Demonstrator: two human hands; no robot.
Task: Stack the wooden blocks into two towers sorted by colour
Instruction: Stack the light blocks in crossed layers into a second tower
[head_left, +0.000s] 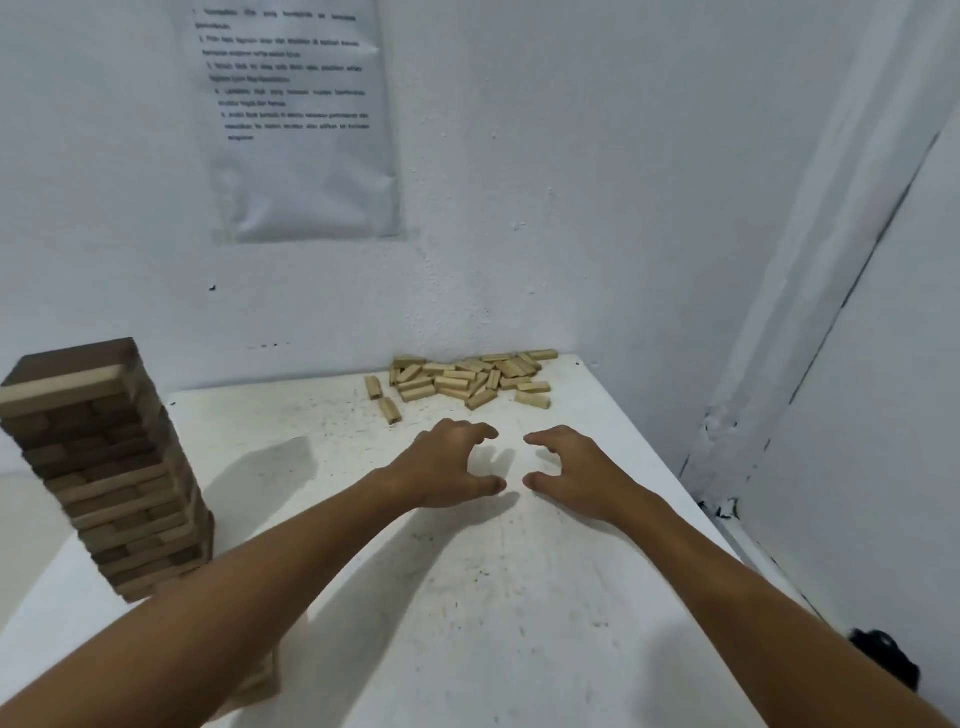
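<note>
A tall tower of wooden blocks (104, 467) stands at the table's left edge, mostly dark brown with some pale blocks in it. A loose heap of several pale blocks (467, 379) lies at the far side of the white table (467, 597), near the wall. Two stray pale blocks (382, 399) lie just left of the heap. My left hand (447, 467) and my right hand (576, 473) hover side by side above the table, short of the heap. Both have loosely curved fingers and hold nothing.
The table sits in a corner: a white wall behind with a printed sheet (296, 119) taped to it, and another wall close on the right. A dark object (883, 660) lies low beyond the table's right edge.
</note>
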